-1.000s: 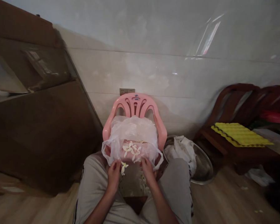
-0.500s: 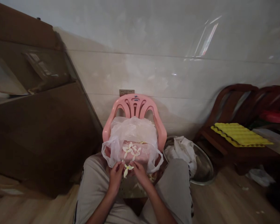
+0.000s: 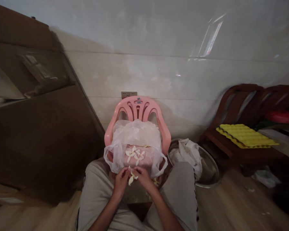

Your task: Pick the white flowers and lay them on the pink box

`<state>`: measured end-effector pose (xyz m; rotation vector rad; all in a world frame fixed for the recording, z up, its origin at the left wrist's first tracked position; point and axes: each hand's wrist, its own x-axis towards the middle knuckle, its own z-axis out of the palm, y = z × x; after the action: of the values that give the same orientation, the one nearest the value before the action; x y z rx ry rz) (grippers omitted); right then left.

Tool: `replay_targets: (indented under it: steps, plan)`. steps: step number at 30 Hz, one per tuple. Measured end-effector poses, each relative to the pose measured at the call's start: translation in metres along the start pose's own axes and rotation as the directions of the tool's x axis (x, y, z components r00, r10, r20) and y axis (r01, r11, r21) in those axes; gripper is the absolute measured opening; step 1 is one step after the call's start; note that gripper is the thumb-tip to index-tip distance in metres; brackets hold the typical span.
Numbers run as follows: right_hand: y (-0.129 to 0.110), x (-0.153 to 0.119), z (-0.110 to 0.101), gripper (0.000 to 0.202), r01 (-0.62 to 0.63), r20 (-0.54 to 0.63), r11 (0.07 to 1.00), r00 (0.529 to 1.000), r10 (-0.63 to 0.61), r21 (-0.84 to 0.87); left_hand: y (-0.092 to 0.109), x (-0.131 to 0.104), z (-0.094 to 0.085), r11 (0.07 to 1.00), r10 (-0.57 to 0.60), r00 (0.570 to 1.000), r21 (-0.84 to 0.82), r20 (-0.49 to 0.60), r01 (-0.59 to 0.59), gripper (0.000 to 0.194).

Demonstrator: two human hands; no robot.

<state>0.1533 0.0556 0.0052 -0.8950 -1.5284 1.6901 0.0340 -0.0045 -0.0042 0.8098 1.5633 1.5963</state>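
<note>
Between my fingertips hangs a pale yellow-white flower (image 3: 132, 180) with long petals, low over the front of a pink plastic chair (image 3: 162, 123). My left hand (image 3: 121, 181) is pinched at the flower's left side, and a small pale tip shows above its fingers. My right hand (image 3: 144, 178) is closed on the flower from the right, its fingertips touching those of the left. Just beyond, several similar flowers (image 3: 135, 155) lie on a pink surface at the mouth of a translucent white plastic bag (image 3: 135, 133). The bag covers the chair's seat, its handles spread to both sides.
My knees flank the chair. To the right, a metal basin (image 3: 214, 181) holds white cloth (image 3: 188, 150). A yellow egg tray (image 3: 247, 136) rests on a dark wooden chair (image 3: 214, 141). A brown cabinet (image 3: 45, 144) stands left, and a tiled wall (image 3: 144, 69) with a socket (image 3: 128, 94) rises behind.
My hands have come closer together, fingertips now meeting at the flower, which has turned slightly and is partly covered by the fingers. The view has shifted slightly.
</note>
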Motion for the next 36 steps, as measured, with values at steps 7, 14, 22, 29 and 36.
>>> replay_targets:
  steps: [7,14,22,29,36]
  plan:
    - [0.007,0.001,-0.001,0.042,-0.063,0.013,0.997,0.998,0.063,0.033,0.001,-0.001,0.001,1.0,0.005,1.0,0.019,0.018,-0.005,0.047]
    - [0.006,0.001,-0.002,0.039,-0.046,0.028,0.999,0.999,0.045,0.023,0.0,-0.002,0.0,0.998,0.024,0.999,0.05,0.036,-0.026,0.045]
    - [-0.002,-0.002,-0.003,0.04,-0.047,0.046,0.999,0.998,0.048,-0.017,-0.001,-0.002,0.002,0.999,0.022,0.999,0.038,0.037,-0.023,0.039]
    - [-0.001,-0.003,-0.003,0.038,-0.061,0.042,0.998,0.997,0.061,0.002,0.005,-0.002,0.004,1.0,-0.008,0.999,0.029,0.043,0.006,0.044]
    - [-0.003,-0.002,-0.003,0.042,-0.027,0.083,0.999,0.996,0.025,0.025,0.008,0.001,0.001,0.999,-0.009,1.0,0.037,0.013,0.009,0.05]
